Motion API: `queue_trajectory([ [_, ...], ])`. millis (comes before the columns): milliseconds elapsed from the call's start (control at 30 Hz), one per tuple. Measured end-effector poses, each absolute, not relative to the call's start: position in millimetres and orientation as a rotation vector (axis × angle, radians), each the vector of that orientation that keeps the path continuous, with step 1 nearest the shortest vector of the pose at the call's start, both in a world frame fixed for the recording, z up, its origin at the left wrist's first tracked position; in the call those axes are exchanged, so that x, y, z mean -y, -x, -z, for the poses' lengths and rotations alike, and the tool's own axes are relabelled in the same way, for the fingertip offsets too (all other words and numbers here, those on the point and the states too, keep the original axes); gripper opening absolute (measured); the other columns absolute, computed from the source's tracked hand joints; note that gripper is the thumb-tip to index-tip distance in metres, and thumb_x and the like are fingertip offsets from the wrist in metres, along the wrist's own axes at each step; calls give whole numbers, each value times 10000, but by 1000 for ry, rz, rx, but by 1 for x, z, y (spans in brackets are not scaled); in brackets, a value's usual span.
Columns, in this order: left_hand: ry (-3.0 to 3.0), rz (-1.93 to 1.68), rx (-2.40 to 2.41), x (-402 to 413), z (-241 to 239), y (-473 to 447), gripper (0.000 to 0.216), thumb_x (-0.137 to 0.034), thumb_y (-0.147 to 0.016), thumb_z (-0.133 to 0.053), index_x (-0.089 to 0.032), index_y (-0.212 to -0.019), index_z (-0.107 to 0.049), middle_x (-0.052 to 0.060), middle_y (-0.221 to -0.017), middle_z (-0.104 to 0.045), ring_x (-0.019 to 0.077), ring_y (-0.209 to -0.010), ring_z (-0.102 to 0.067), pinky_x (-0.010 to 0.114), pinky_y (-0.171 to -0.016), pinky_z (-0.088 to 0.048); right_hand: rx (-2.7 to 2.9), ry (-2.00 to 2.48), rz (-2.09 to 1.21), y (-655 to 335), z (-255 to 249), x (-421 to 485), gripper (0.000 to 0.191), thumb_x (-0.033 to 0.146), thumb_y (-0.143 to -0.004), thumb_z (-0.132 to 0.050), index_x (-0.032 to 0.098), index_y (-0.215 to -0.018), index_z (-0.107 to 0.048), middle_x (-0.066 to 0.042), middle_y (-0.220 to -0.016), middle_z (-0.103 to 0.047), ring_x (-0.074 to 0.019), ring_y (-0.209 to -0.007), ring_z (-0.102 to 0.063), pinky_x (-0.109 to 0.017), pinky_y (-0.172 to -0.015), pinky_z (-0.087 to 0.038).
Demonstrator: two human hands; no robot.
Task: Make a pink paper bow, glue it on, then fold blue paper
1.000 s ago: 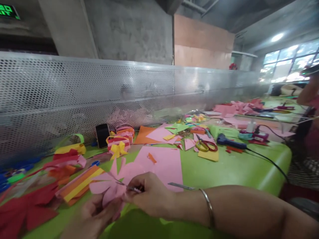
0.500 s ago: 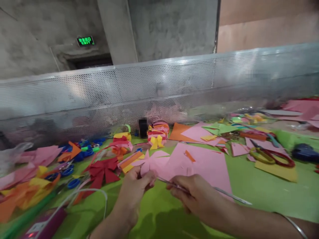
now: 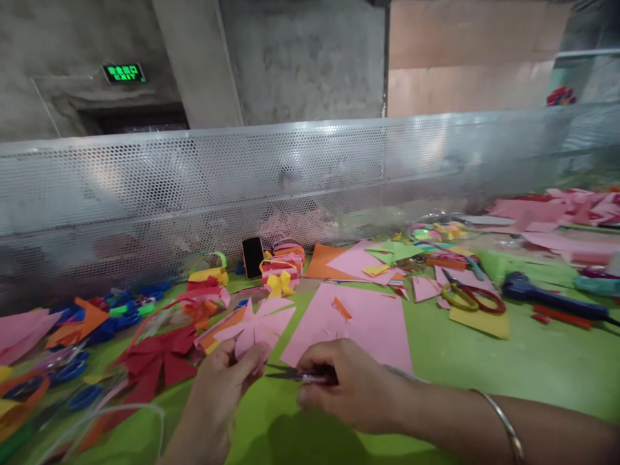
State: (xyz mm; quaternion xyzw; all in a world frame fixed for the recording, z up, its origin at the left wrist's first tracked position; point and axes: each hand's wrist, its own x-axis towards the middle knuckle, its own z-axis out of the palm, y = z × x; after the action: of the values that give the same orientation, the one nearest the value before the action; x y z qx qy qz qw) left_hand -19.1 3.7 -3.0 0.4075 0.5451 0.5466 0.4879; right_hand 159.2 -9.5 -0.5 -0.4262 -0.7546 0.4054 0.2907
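Nearest us, at the lower left, a white cable (image 3: 121,408) curves over the green tabletop (image 3: 533,381). Our right wrist wears a silver bangle (image 3: 506,423), and our right hand (image 3: 346,384) has its fingers curled closely around small scissors (image 3: 293,374), whose blades point left, slightly parted, just beside our left fingertips. Our left hand (image 3: 220,387) pinches the pink paper flower (image 3: 259,329) between thumb and fingers, holding it above the table with its petals spread away from us. Left of it lies a red paper cutout (image 3: 159,361); to its right lies a pink sheet (image 3: 358,323) bearing an orange scrap (image 3: 341,309). Farther right, scissors with yellow and red handles (image 3: 484,299) rest on yellow paper (image 3: 482,323), near a dark blue glue gun (image 3: 537,294). Beyond the flower we see a yellow bow (image 3: 279,284), then a black upright device (image 3: 252,257) before the perforated metal partition (image 3: 329,161). Farthest, a green exit sign (image 3: 123,72) glows.
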Motion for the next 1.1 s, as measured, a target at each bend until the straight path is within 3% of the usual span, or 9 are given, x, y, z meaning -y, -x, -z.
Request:
queue_trajectory([
  [200,-953,-1373,-1342,0,2,15,279,-257,-487,-785,-128,-670,-619,-36,-596,-584,80,-556,-478,220,-575,-438,1802,1209,-1227,-156,9,4,253,386,-816,-464,195,-650,-459,26,-605,-414,-118,-567,-370,-236,-515,-274],
  [367,-990,-1391,-1360,5,2,13,227,-264,-561,-734,-138,-714,-623,-22,-648,-591,92,-576,-495,240,-600,-447,1595,1288,-1368,-153,15,9,292,461,-807,-493,186,-731,-553,16,-654,-447,-132,-610,-390,-247,-560,-282],
  [533,-1020,-1402,-1345,10,2,10,225,-259,-573,-715,-141,-737,-616,-2,-686,-609,110,-600,-514,256,-617,-452,1508,1216,-1480,-150,17,18,352,524,-776,-526,182,-697,-551,51,-608,-323,-102,-543,-267,-244,-504,-199],
  [633,-1037,-1378,-1356,10,4,9,266,-266,-563,-726,-129,-761,-613,10,-687,-613,119,-610,-526,264,-615,-459,1557,1158,-1457,-149,18,20,361,524,-784,-510,185,-661,-504,59,-588,-277,-101,-533,-214,-252,-502,-179],
  [767,-1024,-1355,-1350,12,5,6,355,-283,-551,-735,-130,-849,-617,29,-756,-645,135,-655,-566,270,-626,-482,1573,1164,-1401,-148,15,20,321,477,-785,-513,182,-659,-526,40,-602,-352,-108,-551,-252,-255,-522,-201],
  [1100,-1017,-1345,-1332,22,2,-4,238,-233,-565,-691,-135,-772,-626,28,-715,-676,145,-632,-590,255,-594,-494,1643,1109,-1393,-147,20,17,289,444,-802,-454,176,-698,-485,45,-620,-267,-116,-586,-229,-250,-529,-193],
])
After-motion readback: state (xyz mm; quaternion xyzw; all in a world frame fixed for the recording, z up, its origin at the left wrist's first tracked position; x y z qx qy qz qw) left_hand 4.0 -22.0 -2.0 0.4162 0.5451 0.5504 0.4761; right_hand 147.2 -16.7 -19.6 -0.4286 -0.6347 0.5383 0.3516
